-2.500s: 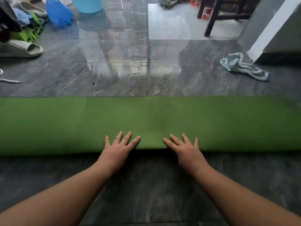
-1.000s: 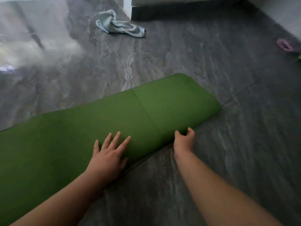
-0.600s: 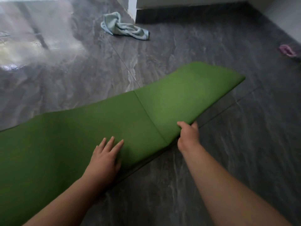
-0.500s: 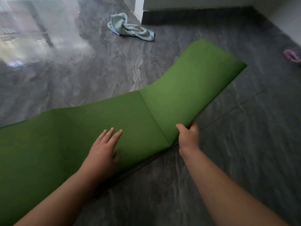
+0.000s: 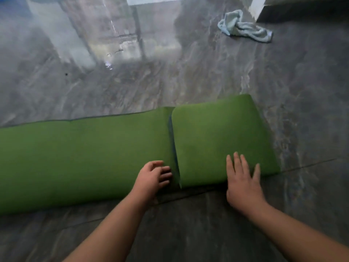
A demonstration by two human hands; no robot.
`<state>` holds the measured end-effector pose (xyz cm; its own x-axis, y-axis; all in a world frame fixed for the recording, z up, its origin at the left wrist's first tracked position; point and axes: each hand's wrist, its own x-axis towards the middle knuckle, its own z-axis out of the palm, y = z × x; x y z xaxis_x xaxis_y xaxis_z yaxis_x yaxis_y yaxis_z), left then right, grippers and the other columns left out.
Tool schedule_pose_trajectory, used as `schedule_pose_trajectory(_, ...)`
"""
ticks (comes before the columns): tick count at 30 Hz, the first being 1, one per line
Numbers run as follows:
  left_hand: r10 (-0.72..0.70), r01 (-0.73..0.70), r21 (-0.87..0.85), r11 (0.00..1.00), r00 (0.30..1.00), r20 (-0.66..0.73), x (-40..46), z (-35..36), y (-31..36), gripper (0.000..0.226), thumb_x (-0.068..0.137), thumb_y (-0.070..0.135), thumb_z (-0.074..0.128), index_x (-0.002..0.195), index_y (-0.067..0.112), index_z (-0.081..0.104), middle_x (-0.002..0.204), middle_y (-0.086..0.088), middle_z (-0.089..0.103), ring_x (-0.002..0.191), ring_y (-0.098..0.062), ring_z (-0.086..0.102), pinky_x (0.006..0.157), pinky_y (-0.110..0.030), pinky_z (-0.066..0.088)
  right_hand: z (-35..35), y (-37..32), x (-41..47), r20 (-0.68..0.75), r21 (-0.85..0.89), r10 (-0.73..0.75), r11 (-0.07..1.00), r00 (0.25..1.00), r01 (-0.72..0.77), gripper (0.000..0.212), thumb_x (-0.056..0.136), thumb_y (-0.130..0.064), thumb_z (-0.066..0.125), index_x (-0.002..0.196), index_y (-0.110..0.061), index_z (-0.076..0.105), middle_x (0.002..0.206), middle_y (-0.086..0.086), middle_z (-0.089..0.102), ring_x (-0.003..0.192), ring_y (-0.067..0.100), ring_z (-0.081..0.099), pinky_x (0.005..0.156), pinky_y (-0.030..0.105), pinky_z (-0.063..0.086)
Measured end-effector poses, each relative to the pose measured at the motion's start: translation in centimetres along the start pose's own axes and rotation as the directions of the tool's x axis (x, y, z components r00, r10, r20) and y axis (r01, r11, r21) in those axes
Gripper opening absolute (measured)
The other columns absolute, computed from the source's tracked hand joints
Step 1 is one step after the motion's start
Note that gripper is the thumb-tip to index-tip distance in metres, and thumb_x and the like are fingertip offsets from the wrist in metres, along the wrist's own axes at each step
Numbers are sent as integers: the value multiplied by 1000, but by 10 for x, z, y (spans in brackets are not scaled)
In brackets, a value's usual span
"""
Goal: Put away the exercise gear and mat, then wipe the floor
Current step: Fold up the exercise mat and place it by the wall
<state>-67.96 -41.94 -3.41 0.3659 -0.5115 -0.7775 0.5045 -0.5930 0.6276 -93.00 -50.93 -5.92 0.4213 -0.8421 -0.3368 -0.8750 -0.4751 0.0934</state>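
Observation:
A long green exercise mat (image 5: pixel 85 152) lies across the dark grey floor, folded lengthwise. Its right end section (image 5: pixel 217 137) is folded over onto the strip and lies as a thicker pad. My right hand (image 5: pixel 243 178) presses flat on that folded pad near its front edge, fingers straight and spread. My left hand (image 5: pixel 154 177) rests on the mat just left of the fold's edge, fingers curled at the seam. Whether it holds the mat's edge is unclear. A crumpled light blue cloth (image 5: pixel 243 28) lies on the floor at the far right.
The glossy grey tiled floor (image 5: pixel 132 76) reflects light and furniture legs at the back. A white wall corner (image 5: pixel 257 5) stands at the top right, close to the cloth. Something blue shows at the top left corner.
My right hand lifted the mat's right end, swung it over to the left and laid it down. It now lies flat on the folded part. The left hand's fingers have curled.

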Motion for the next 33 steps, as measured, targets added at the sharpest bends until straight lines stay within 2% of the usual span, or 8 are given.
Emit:
schedule_pose_trajectory(5, 221, -208, 357, 911, 975, 5, -6, -32, -9, 34, 92, -4, 41, 101, 25, 57, 103, -7, 67, 82, -18, 66, 70, -33, 55, -3, -51, 2, -66, -88, -386, 921, 920, 380, 97, 67, -37, 57, 155, -22, 20, 163, 6, 17, 149, 35, 16, 108, 76, 11)
schedule_pose_trajectory(7, 233, -216, 373, 902, 973, 1, -5, -37, -7, 35, 92, -4, 43, 96, 27, 56, 105, -8, 66, 85, -20, 66, 73, -35, 56, -6, -67, 6, -71, -91, -398, 916, 915, 391, 91, 74, -39, 61, 154, -25, 22, 162, 6, 23, 148, 35, 21, 105, 76, 14)
schedule_pose_trajectory(11, 39, -49, 98, 994, 994, 100, -15, -21, -1, 13, 102, 12, 43, 103, 16, 56, 112, -16, 62, 89, -26, 66, 73, -40, 57, -9, -79, 11, -120, -62, -330, 944, 936, 325, 104, 62, -13, 75, 152, -21, 23, 155, 10, 38, 141, 39, 36, 99, 78, 26)
schedule_pose_trajectory(14, -185, 224, -94, 970, 932, 311, -16, 0, 8, 39, 103, 43, 38, 114, 9, 53, 108, -20, 67, 89, -33, 68, 76, -48, 56, -18, -79, 5, -215, -42, -338, 941, 916, 337, 90, 67, -13, 67, 148, -19, 30, 151, 13, 44, 138, 40, 40, 97, 79, 27)
schedule_pose_trajectory(16, -169, 229, -109, 967, 903, 395, -13, 14, 14, 39, 101, 40, 45, 119, 7, 53, 102, -18, 69, 83, -30, 69, 76, -47, 57, -18, -75, -1, -246, -43, -359, 932, 901, 360, 75, 75, -19, 52, 147, -19, 32, 150, 12, 45, 138, 39, 41, 98, 79, 27)
schedule_pose_trajectory(22, 96, -121, 107, 987, 972, 213, 0, 26, 11, 33, 93, -5, 55, 118, 16, 52, 95, -8, 70, 83, -20, 68, 71, -33, 56, -10, -72, -2, -297, -32, -406, 909, 864, 416, 69, 79, -20, 43, 147, -13, 37, 155, 13, 36, 144, 28, 34, 106, 72, 24)
schedule_pose_trajectory(28, 142, -159, 324, 932, 987, 75, 18, 13, -7, 42, 86, -12, 58, 125, 4, 57, 102, -8, 69, 99, -23, 66, 98, -44, 51, 21, -80, 5, -81, -57, -476, 879, 876, 473, 78, 71, -10, 30, 149, -14, 30, 157, 8, 33, 142, 28, 37, 104, 64, 38)
schedule_pose_trajectory(33, 176, -187, 206, 960, 982, 70, 22, 7, -8, 44, 87, -14, 58, 120, 15, 58, 103, -8, 68, 103, -26, 65, 97, -42, 51, 13, -78, 6, -118, -14, -500, 865, 858, 502, 75, 74, -11, 34, 149, -18, 35, 156, 9, 36, 142, 30, 37, 106, 65, 33)
